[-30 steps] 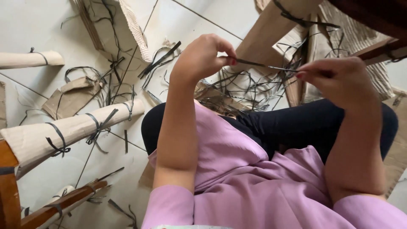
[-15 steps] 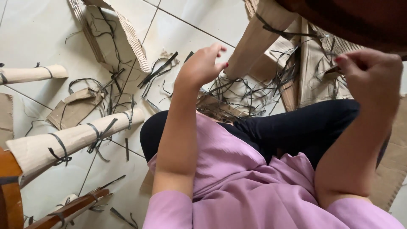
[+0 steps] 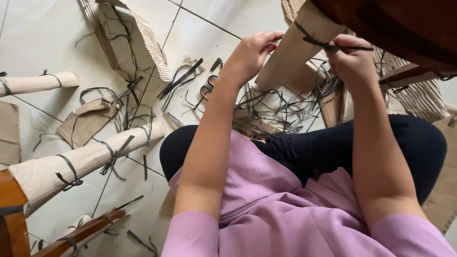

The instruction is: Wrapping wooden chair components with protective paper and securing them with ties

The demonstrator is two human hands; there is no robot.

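Note:
A furniture leg wrapped in brown cardboard (image 3: 295, 52) slants down from the upper right. A dark plastic strap (image 3: 320, 43) is tied around it. My right hand (image 3: 350, 59) pinches the strap's free end, which sticks out to the right. My left hand (image 3: 250, 52) rests against the left side of the wrapped leg, fingers curled at the strap. Below the hands a tangle of cut dark straps (image 3: 281, 102) lies on the tiled floor. I sit cross-legged in dark trousers and a lilac top.
Scissors with red handles (image 3: 208, 89) lie on the floor near my left wrist. Another wrapped, strapped leg (image 3: 85, 159) stretches across the lower left, a third (image 3: 38, 82) at far left. Loose corrugated cardboard (image 3: 128, 38) and scraps (image 3: 83, 121) litter the tiles.
The view has tilted so the wrapped leg now sits between my hands. My right hand has swung from the far right back onto the strap. My left hand has closed in on the leg.

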